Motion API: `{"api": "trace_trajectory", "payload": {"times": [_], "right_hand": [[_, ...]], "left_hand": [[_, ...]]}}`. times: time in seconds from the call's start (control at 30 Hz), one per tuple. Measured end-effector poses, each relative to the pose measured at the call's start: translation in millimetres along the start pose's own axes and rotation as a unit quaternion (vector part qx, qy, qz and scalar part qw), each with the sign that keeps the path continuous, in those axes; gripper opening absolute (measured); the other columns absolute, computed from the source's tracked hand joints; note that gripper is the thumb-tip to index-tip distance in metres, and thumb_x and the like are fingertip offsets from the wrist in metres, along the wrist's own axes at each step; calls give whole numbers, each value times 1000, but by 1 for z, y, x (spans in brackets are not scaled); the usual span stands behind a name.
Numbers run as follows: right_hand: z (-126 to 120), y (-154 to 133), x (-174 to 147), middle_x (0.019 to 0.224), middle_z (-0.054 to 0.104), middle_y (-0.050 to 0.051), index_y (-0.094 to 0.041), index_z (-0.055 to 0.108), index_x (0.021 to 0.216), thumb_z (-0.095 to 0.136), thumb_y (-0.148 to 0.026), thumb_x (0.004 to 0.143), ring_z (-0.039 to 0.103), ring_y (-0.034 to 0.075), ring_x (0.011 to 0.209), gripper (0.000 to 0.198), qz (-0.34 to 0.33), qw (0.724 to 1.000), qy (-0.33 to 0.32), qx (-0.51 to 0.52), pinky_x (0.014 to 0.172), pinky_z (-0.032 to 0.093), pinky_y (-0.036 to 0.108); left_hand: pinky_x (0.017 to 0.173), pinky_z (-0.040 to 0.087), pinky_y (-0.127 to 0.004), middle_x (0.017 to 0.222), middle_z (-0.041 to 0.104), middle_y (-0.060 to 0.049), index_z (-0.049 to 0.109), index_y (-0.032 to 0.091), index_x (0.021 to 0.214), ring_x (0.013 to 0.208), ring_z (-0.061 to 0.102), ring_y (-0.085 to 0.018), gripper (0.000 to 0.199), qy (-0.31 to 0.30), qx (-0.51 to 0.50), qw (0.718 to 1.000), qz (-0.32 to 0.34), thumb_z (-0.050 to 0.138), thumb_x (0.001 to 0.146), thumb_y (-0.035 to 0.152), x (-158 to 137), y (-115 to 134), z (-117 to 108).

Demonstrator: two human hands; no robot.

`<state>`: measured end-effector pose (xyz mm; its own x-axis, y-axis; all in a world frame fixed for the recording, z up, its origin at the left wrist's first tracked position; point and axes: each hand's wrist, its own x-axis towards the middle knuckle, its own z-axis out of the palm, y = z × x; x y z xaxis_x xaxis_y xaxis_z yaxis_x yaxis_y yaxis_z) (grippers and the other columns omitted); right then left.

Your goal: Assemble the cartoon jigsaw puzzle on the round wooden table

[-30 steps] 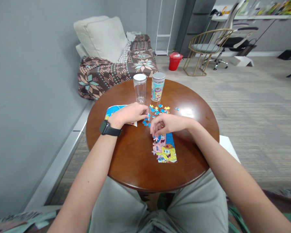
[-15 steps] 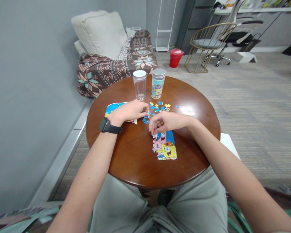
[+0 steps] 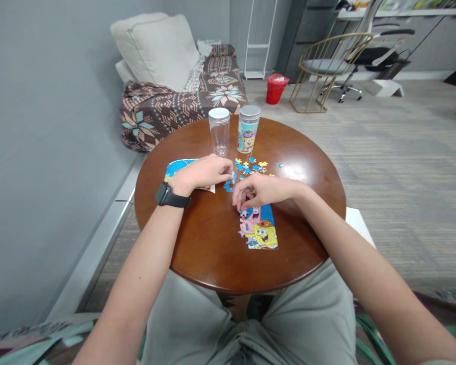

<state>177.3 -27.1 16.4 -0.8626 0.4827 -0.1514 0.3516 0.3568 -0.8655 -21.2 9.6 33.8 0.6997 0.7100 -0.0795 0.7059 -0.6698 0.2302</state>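
My right hand [image 3: 256, 190] is bent down over the upper left edge of a partly joined cartoon jigsaw puzzle [image 3: 265, 230]. Its fingers are pinched on a small puzzle piece [image 3: 244, 213] at that ragged edge. To the left, my left hand [image 3: 213, 171], with a black watch on the wrist, hovers over or rests on a printed picture sheet [image 3: 178, 166]. Its fingers are curled beside loose blue puzzle pieces [image 3: 228, 187]; whether they hold anything is hidden. More loose puzzle pieces [image 3: 255, 168] in blue and yellow are scattered beyond my hands.
On the round wooden table [image 3: 213, 253], a clear jar [image 3: 220, 134] and a cartoon-printed canister [image 3: 248, 132] stand toward the back. A patterned couch [image 3: 182, 106] lies behind at left. A red bin [image 3: 276, 89] and a gold-framed chair [image 3: 325, 68] stand on the floor beyond.
Both hands stay in nearly the same places. The view has shifted very slightly; the puzzle piece at the right fingertips sits about where it was.
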Motion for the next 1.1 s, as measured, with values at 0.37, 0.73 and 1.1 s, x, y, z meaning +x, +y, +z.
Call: {"api": "trace_trajectory", "payload": {"times": [0.37, 0.73, 1.1], "right_hand": [[1, 0, 0, 81, 73, 3, -14, 68, 92, 65, -15, 78, 63, 10, 67, 14, 1, 1000, -2, -17, 61, 50, 22], [2, -1, 0, 82, 72, 3, -15, 69, 91, 66, -15, 77, 62, 11, 68, 15, -11, 999, -3, -47, 61, 48, 22], [5, -4, 0, 81, 72, 2, -16, 69, 93, 65, -15, 77, 61, 10, 69, 16, -19, 998, -12, -60, 62, 47, 22]], "left_hand": [[61, 32, -25, 74, 65, -1, 65, 17, 87, 64, 53, -13, 21, 0, -9, 1000, 6, 51, 87, 32, 1, -3, 1], [58, 31, -24, 75, 65, -1, 64, 18, 86, 63, 52, -12, 19, -5, -1, 1000, 5, 51, 87, 32, 1, -1, 0], [62, 34, -24, 79, 68, -2, 67, 17, 93, 67, 56, -13, 21, -13, 3, 1000, -8, 53, 87, 32, 0, 2, -2]]}}
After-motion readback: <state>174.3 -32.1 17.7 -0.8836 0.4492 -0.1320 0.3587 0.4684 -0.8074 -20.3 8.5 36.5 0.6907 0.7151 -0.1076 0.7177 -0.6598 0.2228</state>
